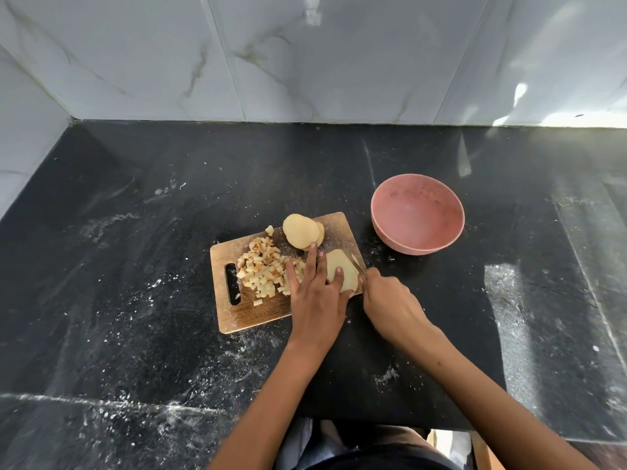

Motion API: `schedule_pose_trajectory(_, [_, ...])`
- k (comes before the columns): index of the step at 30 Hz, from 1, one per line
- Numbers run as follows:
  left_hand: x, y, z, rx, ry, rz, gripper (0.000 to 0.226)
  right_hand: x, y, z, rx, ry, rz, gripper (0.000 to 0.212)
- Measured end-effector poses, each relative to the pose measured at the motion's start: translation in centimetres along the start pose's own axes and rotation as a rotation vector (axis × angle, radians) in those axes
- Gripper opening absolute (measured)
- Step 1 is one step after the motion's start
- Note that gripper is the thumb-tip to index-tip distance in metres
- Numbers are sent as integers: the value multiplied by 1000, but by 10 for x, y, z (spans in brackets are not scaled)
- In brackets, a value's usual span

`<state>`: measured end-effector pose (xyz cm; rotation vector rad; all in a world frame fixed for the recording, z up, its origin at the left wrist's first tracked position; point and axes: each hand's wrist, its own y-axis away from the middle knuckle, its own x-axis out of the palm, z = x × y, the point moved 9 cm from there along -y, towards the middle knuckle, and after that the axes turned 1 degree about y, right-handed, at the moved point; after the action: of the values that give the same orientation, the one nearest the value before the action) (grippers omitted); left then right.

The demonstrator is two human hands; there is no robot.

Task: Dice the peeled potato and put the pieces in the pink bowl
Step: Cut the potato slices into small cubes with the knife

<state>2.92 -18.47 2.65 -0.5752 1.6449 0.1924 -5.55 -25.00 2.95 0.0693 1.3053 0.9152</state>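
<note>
A wooden cutting board [237, 317] lies on the black counter. A heap of diced potato [263, 269] covers its left half. Round potato slices [302, 232] lie stacked at its far edge. My left hand [315, 286] presses straight fingers down on a stack of potato slices [341, 271] at the board's right edge. My right hand [386, 300] grips a knife [357, 262] whose blade lies against that stack's right side; the handle is hidden in the fist. The pink bowl [417, 215] stands empty to the right of the board.
The black counter [135, 300] is dusted with white specks. Marble wall tiles [305, 62] close off the back and left side. The counter's front edge runs just in front of my body.
</note>
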Motion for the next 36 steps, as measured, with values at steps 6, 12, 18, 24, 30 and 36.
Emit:
schedule_pose_trajectory(6, [-1,-2,1,-2,26,-2,27,5,-12,13,38,76,12,33])
schedule_pose_trajectory(12, [1,-1,0,-10,13,3,28,10,-3,-1,56,73,75,35])
schedule_pose_trajectory(18, [1,0,0,-14,8,-10,27,23,31,-36,88,91,108,22])
schedule_pose_trajectory(24, [-5,2,4,-22,2,-43,24,8,38,-33,27,1,45,26])
schedule_pose_trajectory(30, [-8,5,4,-17,19,-45,22,-4,13,-14,23,-19,-10,15])
schedule_pose_trajectory(36, [-10,5,6,-33,29,-49,20,-2,-7,4,22,47,19,28])
